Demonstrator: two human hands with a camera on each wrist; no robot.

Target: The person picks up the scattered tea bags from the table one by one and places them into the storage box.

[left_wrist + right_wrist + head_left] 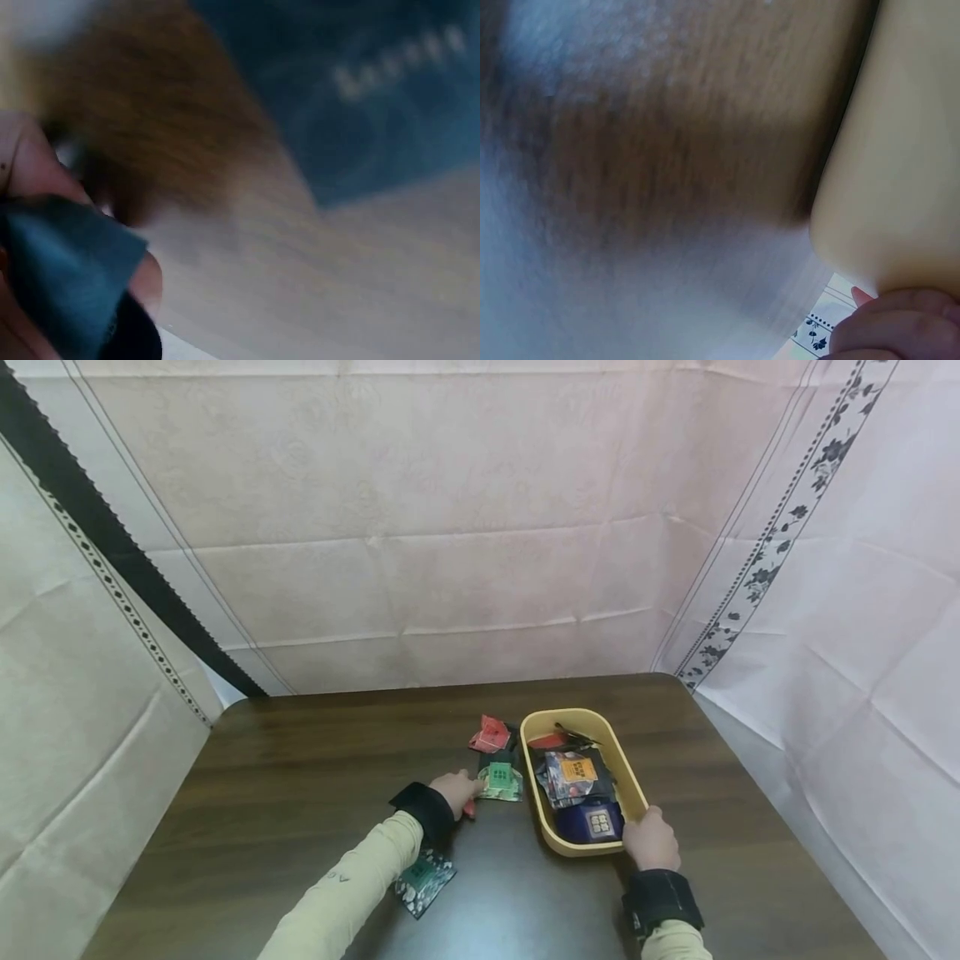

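Note:
My left hand (456,791) pinches a dark teal packet (71,262), seen close in the left wrist view between thumb and fingers. In the head view this hand is at the left edge of a green-labelled packet (500,781). A bit of a red packet (469,809) shows just below the fingers. My right hand (652,841) grips the near right corner of a yellow plastic basket (634,787). Inside the basket lie several packets, among them an orange-labelled one (570,777) and a dark blue one (588,822).
A red packet (491,735) lies left of the basket, behind the green-labelled one. Nearer me, beside the left forearm, is another dark green patterned packet (425,882). All stand on a dark wooden table (300,777), with pale cloth (450,585) hanging behind it.

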